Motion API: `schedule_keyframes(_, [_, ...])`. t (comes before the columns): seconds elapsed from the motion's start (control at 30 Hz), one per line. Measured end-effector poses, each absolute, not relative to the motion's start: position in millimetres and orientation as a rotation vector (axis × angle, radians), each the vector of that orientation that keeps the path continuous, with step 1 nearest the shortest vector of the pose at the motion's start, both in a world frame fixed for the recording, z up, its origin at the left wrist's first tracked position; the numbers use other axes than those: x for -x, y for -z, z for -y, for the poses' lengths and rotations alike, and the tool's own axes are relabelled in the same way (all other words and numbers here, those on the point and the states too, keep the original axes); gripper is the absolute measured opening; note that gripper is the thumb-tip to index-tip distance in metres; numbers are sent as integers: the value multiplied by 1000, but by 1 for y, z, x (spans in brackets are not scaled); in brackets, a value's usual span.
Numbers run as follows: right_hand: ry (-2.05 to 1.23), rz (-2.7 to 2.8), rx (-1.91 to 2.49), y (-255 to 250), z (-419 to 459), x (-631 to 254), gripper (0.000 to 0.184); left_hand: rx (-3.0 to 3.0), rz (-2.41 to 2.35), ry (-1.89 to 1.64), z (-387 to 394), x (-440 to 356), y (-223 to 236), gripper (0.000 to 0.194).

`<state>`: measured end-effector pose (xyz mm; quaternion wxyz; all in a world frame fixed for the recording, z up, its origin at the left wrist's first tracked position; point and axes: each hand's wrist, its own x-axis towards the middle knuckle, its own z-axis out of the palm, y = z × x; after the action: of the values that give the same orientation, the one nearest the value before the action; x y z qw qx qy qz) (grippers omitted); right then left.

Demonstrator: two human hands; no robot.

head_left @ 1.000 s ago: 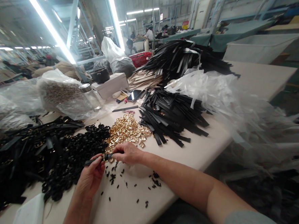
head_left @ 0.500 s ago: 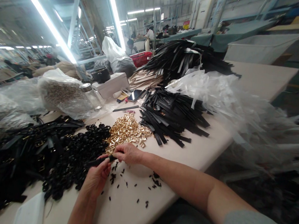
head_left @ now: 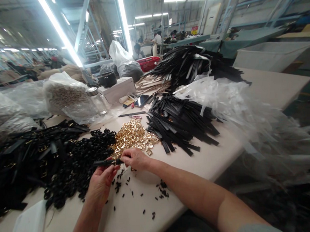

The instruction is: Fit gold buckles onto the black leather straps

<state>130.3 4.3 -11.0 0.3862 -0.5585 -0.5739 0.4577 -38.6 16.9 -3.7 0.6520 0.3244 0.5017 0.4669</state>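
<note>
A black strap (head_left: 103, 162) with a gold buckle (head_left: 113, 162) on it lies across my two hands. My left hand (head_left: 102, 179) is closed round the strap from below, thumb against it near the buckle. My right hand (head_left: 134, 159) pinches the strap's right end between thumb and fingers. Just beyond them rises a heap of gold buckles (head_left: 131, 134). Left of the hands spreads a pile of small black loops (head_left: 85, 157), and farther left lie black straps fitted with gold buckles (head_left: 18, 160).
Black strips (head_left: 181, 121) lie fanned beyond the buckles, beside crumpled white plastic (head_left: 224, 94). Small black scraps (head_left: 162, 190) dot the table (head_left: 127, 219). A glass jar (head_left: 97, 100), a phone (head_left: 141, 100) and a white box (head_left: 120, 89) stand farther back.
The strap has come up to a more level position, and its buckle shows more clearly. Both hands remain on it; the whole view has shifted slightly.
</note>
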Motion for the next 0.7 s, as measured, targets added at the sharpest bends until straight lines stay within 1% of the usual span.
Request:
schedule_keyframes(0.13, [-1111,1506,1423,10,-5,-130,15,-740,-1147,-1053,-18,39,2,23])
schedule_keyframes(0.3, [-886,1570,1463,6,0,-129,10,-762,-1157,-1097,-17,38,0,22])
schedule_keyframes(0.4, [-877,1609,1377,5,4,-130,28,-783,-1148,-1101,-16,37,0,27])
schedule_keyframes(0.43, [-895,1646,1343,5,4,-130,31,-796,-1146,-1098,-15,37,1,31])
schedule_keyframes(0.47, [-912,1687,1318,5,4,-130,31,-812,-1147,-1094,-15,37,2,35])
schedule_keyframes(0.57, [-928,1745,1318,8,3,-130,21,-864,-1164,-1069,-15,38,5,44])
schedule_keyframes(0.7, [-972,1696,1299,11,1,-127,15,-909,-1177,-1041,-15,40,6,47])
